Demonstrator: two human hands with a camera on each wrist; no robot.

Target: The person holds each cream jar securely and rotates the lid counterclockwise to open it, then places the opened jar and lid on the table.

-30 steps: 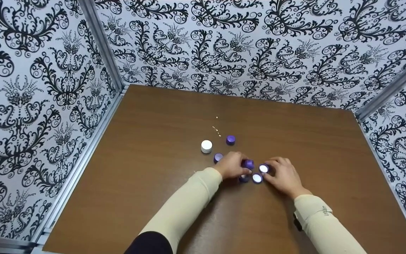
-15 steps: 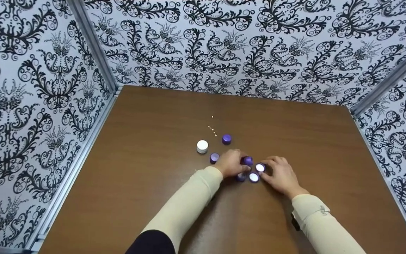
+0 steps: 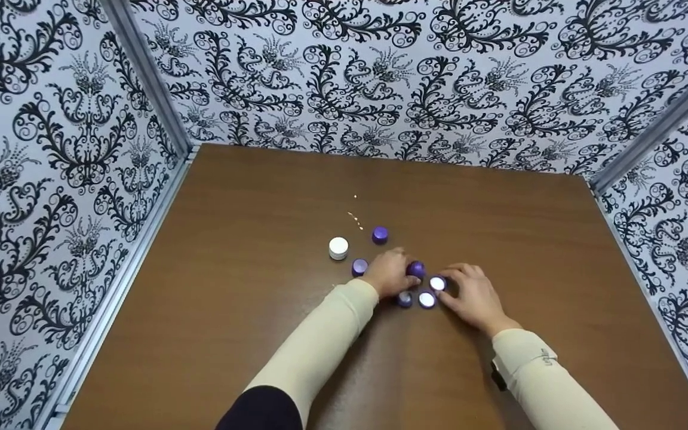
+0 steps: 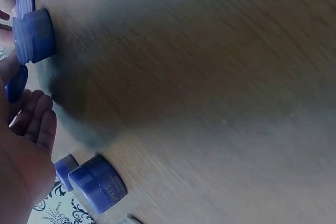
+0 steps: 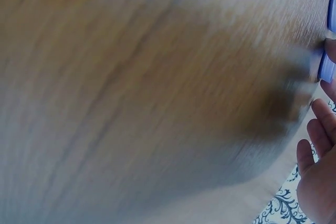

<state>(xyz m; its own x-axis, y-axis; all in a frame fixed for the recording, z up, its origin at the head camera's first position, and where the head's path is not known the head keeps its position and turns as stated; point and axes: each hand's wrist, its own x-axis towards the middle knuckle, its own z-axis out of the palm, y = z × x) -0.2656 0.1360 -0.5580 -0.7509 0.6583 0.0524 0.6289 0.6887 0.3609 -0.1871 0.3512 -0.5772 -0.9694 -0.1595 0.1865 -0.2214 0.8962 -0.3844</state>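
In the head view my left hand pinches a round purple lid between thumb and fingers, close above the table; in the left wrist view the lid is partly hidden by the hand. My right hand holds an upturned purple lid with a bright white inside, thumb and fingertips at its rim. Right beside it, nearer to me, lies another white-faced purple lid. An open purple jar stands just below my left thumb, its neck showing in the left wrist view.
Left of my left hand stand a purple jar, a white round container and, further back, a purple jar. Small pale specks lie on the brown table. Patterned walls with metal posts enclose it.
The purple lid in my left hand has tilted and shifted slightly away from the open jar, which now shows more. My right hand keeps its hold. The head view has swung slightly right.
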